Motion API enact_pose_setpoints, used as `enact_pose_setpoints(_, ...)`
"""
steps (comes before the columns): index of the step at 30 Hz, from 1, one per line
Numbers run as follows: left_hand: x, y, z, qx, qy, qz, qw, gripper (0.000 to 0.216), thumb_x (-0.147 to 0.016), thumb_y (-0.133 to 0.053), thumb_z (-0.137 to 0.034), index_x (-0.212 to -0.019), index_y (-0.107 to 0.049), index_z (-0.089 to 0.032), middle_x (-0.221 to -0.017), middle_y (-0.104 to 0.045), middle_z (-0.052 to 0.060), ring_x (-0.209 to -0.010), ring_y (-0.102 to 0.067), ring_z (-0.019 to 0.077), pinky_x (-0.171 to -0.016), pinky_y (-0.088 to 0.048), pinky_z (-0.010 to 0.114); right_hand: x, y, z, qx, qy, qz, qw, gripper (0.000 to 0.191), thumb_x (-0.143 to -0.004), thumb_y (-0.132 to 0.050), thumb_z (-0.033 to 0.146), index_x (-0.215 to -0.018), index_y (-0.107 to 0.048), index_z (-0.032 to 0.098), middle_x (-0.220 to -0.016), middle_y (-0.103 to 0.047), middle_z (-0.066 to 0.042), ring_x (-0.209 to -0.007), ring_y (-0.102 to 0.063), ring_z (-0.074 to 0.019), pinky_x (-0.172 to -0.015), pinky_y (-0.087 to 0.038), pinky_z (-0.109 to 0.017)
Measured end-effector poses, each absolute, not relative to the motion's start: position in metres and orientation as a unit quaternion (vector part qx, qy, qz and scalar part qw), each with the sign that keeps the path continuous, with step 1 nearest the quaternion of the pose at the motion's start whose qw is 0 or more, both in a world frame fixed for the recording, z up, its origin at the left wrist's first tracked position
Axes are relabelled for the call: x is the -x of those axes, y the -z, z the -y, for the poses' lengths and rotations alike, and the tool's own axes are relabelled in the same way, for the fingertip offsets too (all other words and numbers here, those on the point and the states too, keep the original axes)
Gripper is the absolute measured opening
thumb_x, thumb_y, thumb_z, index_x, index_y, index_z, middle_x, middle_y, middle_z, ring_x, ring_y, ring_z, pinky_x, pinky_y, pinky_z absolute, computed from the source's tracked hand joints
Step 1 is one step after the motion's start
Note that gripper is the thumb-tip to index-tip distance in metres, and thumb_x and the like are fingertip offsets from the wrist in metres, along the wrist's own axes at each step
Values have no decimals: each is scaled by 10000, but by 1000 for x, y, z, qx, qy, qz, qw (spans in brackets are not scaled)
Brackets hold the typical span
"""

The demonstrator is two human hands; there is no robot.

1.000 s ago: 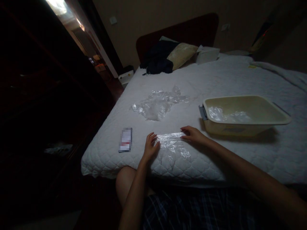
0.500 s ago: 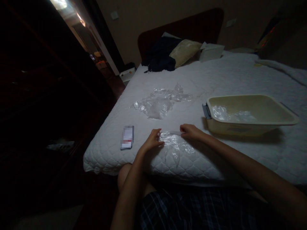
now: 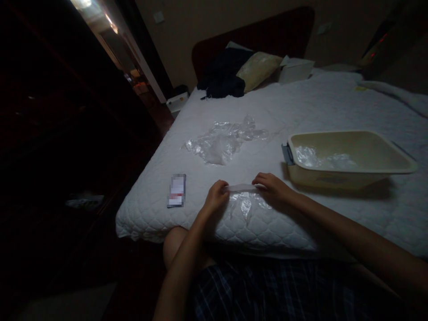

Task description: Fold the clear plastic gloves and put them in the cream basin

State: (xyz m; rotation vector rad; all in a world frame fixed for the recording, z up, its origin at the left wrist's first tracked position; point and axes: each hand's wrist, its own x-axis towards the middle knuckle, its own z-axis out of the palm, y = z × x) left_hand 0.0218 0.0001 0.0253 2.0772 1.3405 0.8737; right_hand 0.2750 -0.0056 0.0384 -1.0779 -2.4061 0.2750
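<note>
A clear plastic bag [image 3: 245, 205] lies near the front edge of the bed, its upper edge drawn into a narrow whitish strip between my two hands. My left hand [image 3: 218, 195] pinches the left end of that strip. At the right end, my right hand [image 3: 271, 186] grips the strip between thumb and fingers. The bag's lower part spreads crinkled on the quilted cover. Farther up the bed rests a loose heap of clear plastic bags [image 3: 217, 145]. Beside my right forearm stands a cream plastic tub [image 3: 347, 180] with more clear plastic inside.
A phone [image 3: 176, 191] lies left of my left hand on the white bed cover [image 3: 150, 191]. By the headboard [image 3: 287, 31] are dark cloth [image 3: 224, 73], a beige pillow [image 3: 259, 70] and a white box [image 3: 296, 71]. The tub's grey handle [image 3: 287, 154] faces my right hand.
My left hand has closed from spread fingers onto the left end of the bag's edge. The edge is now pulled into a straighter strip between both hands.
</note>
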Motion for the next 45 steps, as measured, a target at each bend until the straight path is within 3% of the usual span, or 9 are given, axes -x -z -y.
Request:
enact_pose_setpoints(6,-10,-17,11,-843,-301,-401,196,201,-721,-512,-91,-893,-584,-165,-893,-604,47,-853,-555,156,-774,-456,297,-283,-25,14,317,34,920,226,189,-838,-419,176,-921,-589,168,-895,-611,-92,-796,-538,-191,-728,-404,-348)
enact_pose_setpoints(10,3,-9,16,-911,-245,-322,75,242,-801,-485,-135,-1025,-573,-161,-1047,-612,106,-993,-547,196,-859,-434,374,-288,-26,20,238,77,955,159,246,-873,-354,148,-947,-586,181,-893,-633,-78,-808,-554,-174,-790,-399,-370)
enact_pose_setpoints(17,10,-8,27,-962,-75,-255,-57,346,-835,-417,-95,-1176,-465,-121,-1247,-498,146,-1195,-419,225,-971,-353,412,-305,-20,29,203,51,973,97,374,-826,-407,101,-1185,-480,177,-1191,-552,-104,-1074,-502,-212,-924,-345,-440)
enact_pose_setpoints(23,8,-4,32,-957,-48,-276,-69,393,-827,-415,-80,-1218,-418,-108,-1289,-452,156,-1236,-364,233,-992,-321,429,-299,-25,31,305,45,937,163,405,-805,-410,89,-1195,-484,169,-1201,-552,-107,-1065,-517,-205,-853,-413,-396)
enact_pose_setpoints(26,7,-3,34,-954,-56,-284,-73,396,-827,-418,-85,-1222,-415,-111,-1306,-436,145,-1246,-347,232,-1004,-305,426,-273,-45,38,330,67,919,206,411,-764,-464,133,-1172,-506,113,-1242,-507,-151,-1111,-479,-236,-914,-365,-427)
enact_pose_setpoints(31,5,-4,35,-945,-57,-311,-84,394,-834,-409,-100,-1227,-413,-130,-1318,-429,120,-1256,-332,221,-1016,-285,427,-222,-67,52,398,120,886,206,352,-845,-413,295,-1110,-564,120,-1219,-528,-149,-1202,-386,-280,-1029,-161,-506)
enact_pose_setpoints(37,-2,2,32,-937,-62,-333,-83,409,-833,-416,-129,-1242,-400,-140,-1311,-438,117,-1268,-310,205,-1029,-267,425,-202,-39,49,345,1,925,156,532,-864,-348,446,-1284,-398,123,-1328,-418,-139,-1244,-343,-231,-1031,-232,-423)
enact_pose_setpoints(45,0,-5,34,-936,-58,-346,-37,477,-822,-373,-64,-1286,-350,-172,-1356,-377,113,-1280,-289,198,-1023,-272,429,-254,-7,38,350,-79,925,128,607,-853,-356,487,-1340,-311,128,-1375,-331,-156,-1281,-268,-252,-1038,-198,-474)
